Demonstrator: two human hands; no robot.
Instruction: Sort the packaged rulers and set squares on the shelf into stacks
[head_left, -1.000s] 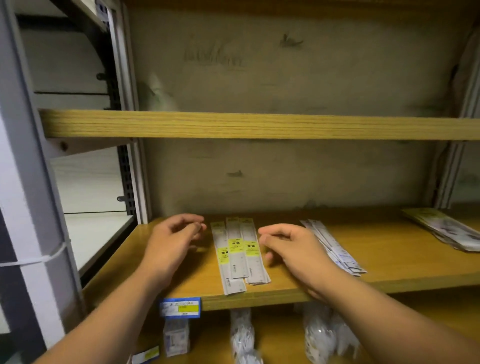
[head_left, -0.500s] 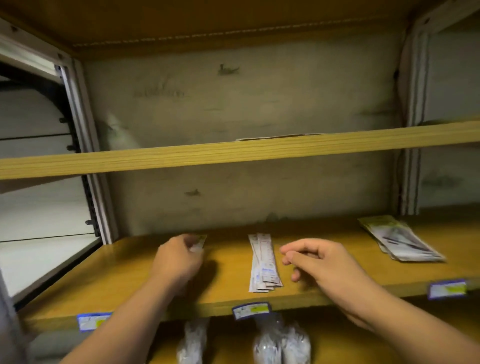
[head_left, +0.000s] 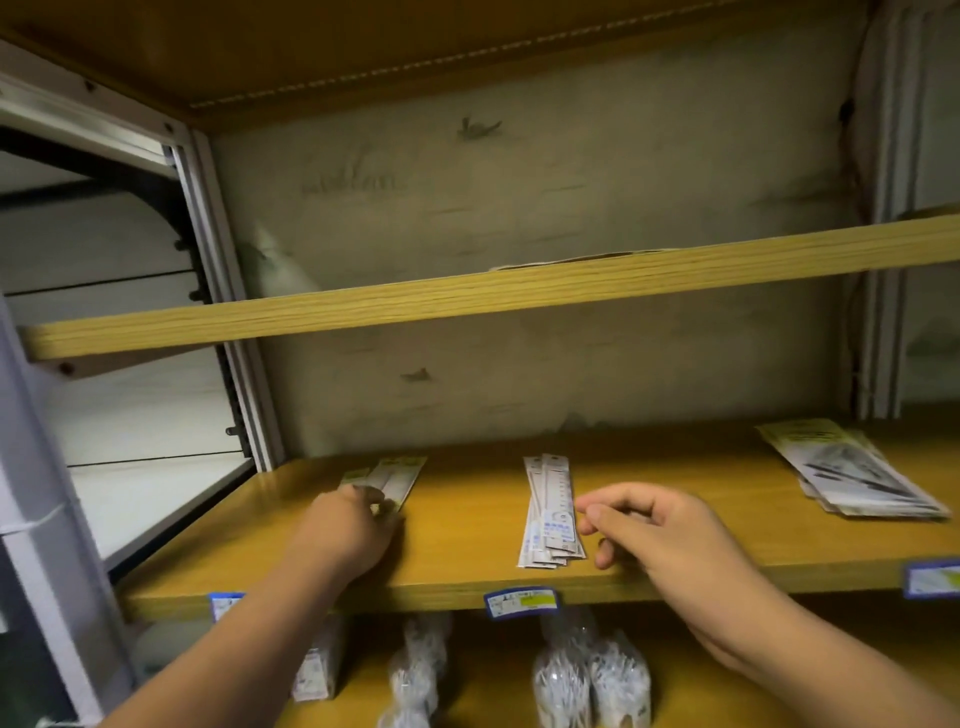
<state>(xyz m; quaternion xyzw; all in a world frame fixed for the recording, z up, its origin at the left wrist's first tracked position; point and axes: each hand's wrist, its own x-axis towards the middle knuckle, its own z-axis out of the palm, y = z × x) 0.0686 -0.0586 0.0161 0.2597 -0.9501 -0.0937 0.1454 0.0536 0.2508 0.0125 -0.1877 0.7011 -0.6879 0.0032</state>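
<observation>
Since a second ago the clear-wrapped ruler packs with yellow labels (head_left: 395, 475) have gone from between the hands to the left end of the wooden shelf (head_left: 457, 566), carried there by the left hand (head_left: 348, 530). Its fingers (head_left: 371, 501) curl over their near ends, grasping them, and the packs fan out beyond the fingertips. The right hand (head_left: 670, 535) is loosely curled and holds nothing. Its fingers (head_left: 618, 501) are just right of the stack of ruler packs with blue labels (head_left: 550, 509). The pile of flat set-square packets (head_left: 852, 473) lies well to their right. The step in hand looks like setting this group down. Squaring it into one stack next probably calls for both hands.
</observation>
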